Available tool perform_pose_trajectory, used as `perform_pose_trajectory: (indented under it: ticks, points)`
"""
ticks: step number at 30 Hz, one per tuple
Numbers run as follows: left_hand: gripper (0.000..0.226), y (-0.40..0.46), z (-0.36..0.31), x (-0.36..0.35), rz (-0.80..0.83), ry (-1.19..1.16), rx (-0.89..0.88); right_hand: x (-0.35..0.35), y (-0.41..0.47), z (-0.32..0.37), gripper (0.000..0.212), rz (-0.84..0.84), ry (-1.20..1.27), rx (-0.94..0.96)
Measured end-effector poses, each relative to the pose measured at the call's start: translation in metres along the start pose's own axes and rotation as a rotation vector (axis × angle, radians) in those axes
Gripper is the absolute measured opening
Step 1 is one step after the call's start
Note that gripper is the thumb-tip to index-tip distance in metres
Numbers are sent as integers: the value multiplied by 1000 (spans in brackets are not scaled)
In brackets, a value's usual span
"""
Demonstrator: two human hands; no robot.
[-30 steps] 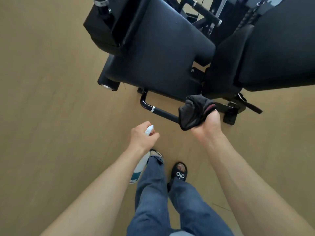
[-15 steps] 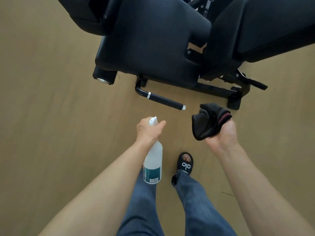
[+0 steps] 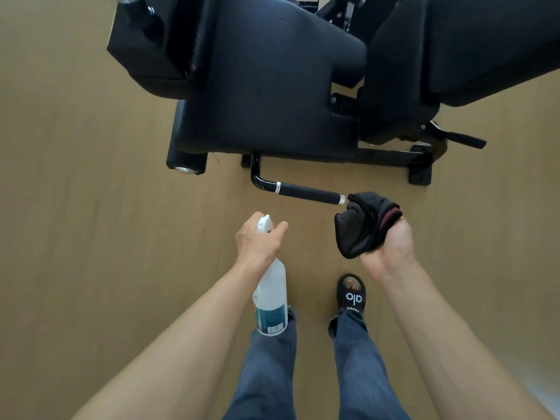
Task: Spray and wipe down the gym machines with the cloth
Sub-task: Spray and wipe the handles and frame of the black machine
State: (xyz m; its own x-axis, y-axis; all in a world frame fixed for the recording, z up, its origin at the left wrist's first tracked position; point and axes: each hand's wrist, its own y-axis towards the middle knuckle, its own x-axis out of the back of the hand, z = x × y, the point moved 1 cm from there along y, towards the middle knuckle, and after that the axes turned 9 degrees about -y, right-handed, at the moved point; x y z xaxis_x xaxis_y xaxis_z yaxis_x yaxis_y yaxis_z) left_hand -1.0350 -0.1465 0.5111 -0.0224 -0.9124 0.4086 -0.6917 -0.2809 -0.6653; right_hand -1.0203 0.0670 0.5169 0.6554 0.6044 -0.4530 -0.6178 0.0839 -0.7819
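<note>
A black gym machine with a padded seat fills the top of the view. Its black handle bar juts out low toward me. My left hand grips the head of a white spray bottle with a teal label, which hangs down in front of my legs. My right hand holds a bunched dark cloth with a red edge. The cloth sits just right of the handle bar's free end, close to it; whether they touch is unclear.
A second black pad stands at the upper right, with a lever and the base frame below it. A round roller end sits low on the left. Tan wooden floor spreads all around. My sandalled foot is below.
My right hand with the cloth came off the handle bar and drew back to the right of its end. My left hand turned the spray bottle so it hangs upright.
</note>
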Motion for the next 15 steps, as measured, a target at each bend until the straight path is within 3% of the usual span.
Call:
perform_pose_trajectory:
  ticks: [7,11,15]
  points:
    - [30,20,3,2,96,40,-17,-5,7,-8,55,-15,18,107]
    - [35,27,9,7,162,45,-46,-8,16,-12,38,-57,20,129]
    - [32,27,13,3,235,29,-78,-14,26,-13,45,-138,2,167]
